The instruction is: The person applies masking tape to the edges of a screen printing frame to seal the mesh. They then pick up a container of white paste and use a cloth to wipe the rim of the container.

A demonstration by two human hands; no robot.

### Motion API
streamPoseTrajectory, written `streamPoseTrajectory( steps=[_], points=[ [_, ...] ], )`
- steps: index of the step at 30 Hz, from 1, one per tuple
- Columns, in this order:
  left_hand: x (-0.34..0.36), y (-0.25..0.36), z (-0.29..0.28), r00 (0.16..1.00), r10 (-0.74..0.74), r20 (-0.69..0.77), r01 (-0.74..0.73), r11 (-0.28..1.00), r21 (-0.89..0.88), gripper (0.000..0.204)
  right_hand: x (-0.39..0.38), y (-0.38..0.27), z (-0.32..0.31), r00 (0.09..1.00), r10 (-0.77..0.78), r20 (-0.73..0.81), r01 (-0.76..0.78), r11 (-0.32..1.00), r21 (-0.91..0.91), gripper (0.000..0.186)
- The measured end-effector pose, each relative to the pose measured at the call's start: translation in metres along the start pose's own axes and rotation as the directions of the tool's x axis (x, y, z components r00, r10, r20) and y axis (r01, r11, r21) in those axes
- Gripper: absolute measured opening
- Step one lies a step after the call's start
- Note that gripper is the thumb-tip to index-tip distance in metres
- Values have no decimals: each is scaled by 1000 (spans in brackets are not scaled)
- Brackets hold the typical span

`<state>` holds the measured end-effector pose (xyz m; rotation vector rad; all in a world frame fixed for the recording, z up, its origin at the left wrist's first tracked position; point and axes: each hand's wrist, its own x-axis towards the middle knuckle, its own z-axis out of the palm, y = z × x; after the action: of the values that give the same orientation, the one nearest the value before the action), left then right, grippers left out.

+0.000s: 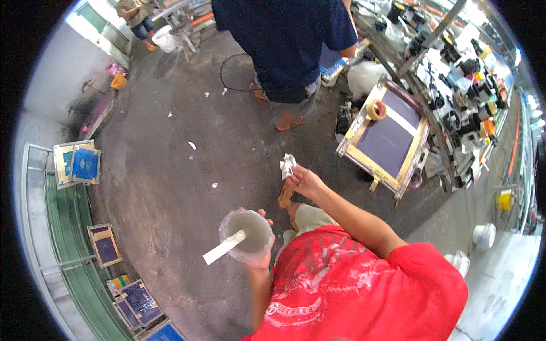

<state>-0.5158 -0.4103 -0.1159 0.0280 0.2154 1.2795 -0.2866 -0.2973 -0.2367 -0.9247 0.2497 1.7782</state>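
Note:
My left hand (260,263) is wrapped round the underside of a translucent plastic tub (222,223), its fingertips showing past the far right rim. Greyish liquid (254,225) fills part of the tub. A flat white stick (220,249) leans over the left rim with its inner end in the liquid. Out ahead and to the right, my right hand (307,183) pinches a crumpled piece of white paper or cloth (288,166); which of these it is I cannot tell. The two hands are apart, both above the dark floor.
A person in a dark blue shirt (281,48) stands close ahead. A screen-printing frame (381,149) with a tape roll (383,108) on it lies at right, beside a bench crowded with containers (452,119). More frames (105,250) lean along the left wall. Another person (136,17) is far left.

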Motion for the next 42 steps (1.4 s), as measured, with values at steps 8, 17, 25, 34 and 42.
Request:
streamPoseTrajectory(
  steps=[8, 17, 25, 34, 42],
  points=[
    [68, 67, 28, 997, -26, -68, 35, 990, 136, 73, 193, -72, -65, 859, -176, -481, 278, 949, 150, 11],
    [145, 93, 57, 989, -101, -112, 118, 980, 159, 71, 225, -198, -100, 212, -599, -772, 797, 564, -218, 30],
    [193, 87, 40, 918, -393, 48, 393, 920, 16, 84, 174, -54, -64, 634, -559, -535, 300, 814, -497, 22],
    [224, 90, 41, 788, -608, 100, 606, 794, 54, 75, 88, -3, -157, 773, -482, -412, 155, 773, -615, 32],
    [200, 113, 40, 698, -714, -41, 713, 689, 131, 74, -23, 72, -119, 437, -584, -684, 160, 799, -580, 48]
  ],
)
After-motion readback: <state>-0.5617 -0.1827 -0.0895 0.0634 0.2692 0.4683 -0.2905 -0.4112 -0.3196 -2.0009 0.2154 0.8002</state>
